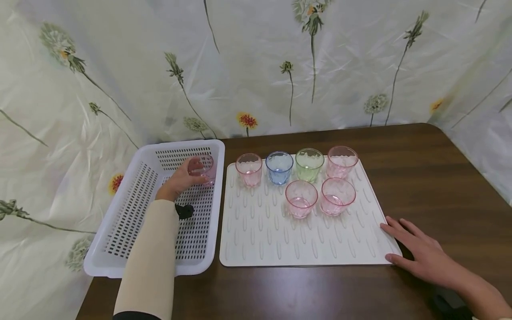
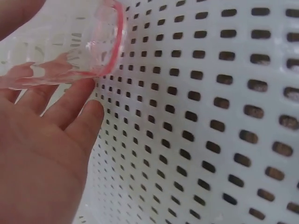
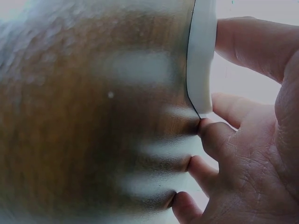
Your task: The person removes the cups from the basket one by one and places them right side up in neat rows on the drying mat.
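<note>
My left hand (image 1: 181, 179) is inside the white perforated basket (image 1: 218, 195), fingers and thumb round a clear pink glass (image 1: 206, 172). In the left wrist view the glass (image 2: 112, 44) lies sideways, its pink rim close to the slotted basket wall (image 2: 187, 116). My right hand (image 1: 424, 253) rests at the near right corner of the white ridged tray (image 1: 268, 240), fingers spread. In the right wrist view, the thumb touches the tray edge (image 3: 201, 60) and other fingertips are on the table.
At the back of the tray stand a pink glass (image 1: 250, 171), a blue glass (image 1: 279, 169), a green glass (image 1: 309, 165) and another pink glass (image 1: 341, 163). Two more pink glasses stand in front. The brown table (image 1: 424, 164) meets a flowered curtain (image 1: 256, 66) behind.
</note>
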### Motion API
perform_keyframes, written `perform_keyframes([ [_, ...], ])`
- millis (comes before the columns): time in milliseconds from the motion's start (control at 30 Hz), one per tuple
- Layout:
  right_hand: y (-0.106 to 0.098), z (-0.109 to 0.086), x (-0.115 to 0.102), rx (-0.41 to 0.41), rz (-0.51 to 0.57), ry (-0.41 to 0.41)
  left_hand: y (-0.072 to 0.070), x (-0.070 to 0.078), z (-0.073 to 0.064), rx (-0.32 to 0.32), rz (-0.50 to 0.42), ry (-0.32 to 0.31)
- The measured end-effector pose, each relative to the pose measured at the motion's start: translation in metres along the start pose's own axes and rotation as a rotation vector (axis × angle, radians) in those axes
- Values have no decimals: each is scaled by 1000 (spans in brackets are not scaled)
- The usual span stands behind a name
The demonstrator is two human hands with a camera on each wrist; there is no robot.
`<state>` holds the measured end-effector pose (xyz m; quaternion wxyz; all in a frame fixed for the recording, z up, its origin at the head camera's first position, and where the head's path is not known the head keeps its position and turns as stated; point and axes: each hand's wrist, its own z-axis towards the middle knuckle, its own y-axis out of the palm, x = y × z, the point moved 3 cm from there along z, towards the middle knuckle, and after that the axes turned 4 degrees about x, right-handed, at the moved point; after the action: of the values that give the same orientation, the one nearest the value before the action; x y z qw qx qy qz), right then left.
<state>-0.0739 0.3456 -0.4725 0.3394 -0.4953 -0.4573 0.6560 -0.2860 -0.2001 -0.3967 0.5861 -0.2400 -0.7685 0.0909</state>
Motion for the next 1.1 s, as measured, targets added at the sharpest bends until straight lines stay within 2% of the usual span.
perform_keyframes([
  [167,0,3,1,-2,-4,-5,-2,-6,7,4,2,-24],
  [300,1,5,1,-6,-14,-8,-4,-19,17,11,17,-6],
  [400,1,6,1,-11,-19,-11,-9,-19,18,10,69,18],
  [467,0,6,1,-1,-16,-17,-14,-11,15,12,107,43],
  [567,-2,6,1,16,-14,-29,-23,13,3,36,116,98],
  [733,-5,5,1,7,-19,-32,-30,59,-23,89,20,214],
  [833,-4,4,1,-13,-15,-18,-27,79,-33,105,-49,270],
  [933,-3,4,1,-34,-12,-3,-23,88,-39,126,-81,304],
  [1100,0,3,2,-25,-15,-16,-20,91,-45,192,-108,327],
])
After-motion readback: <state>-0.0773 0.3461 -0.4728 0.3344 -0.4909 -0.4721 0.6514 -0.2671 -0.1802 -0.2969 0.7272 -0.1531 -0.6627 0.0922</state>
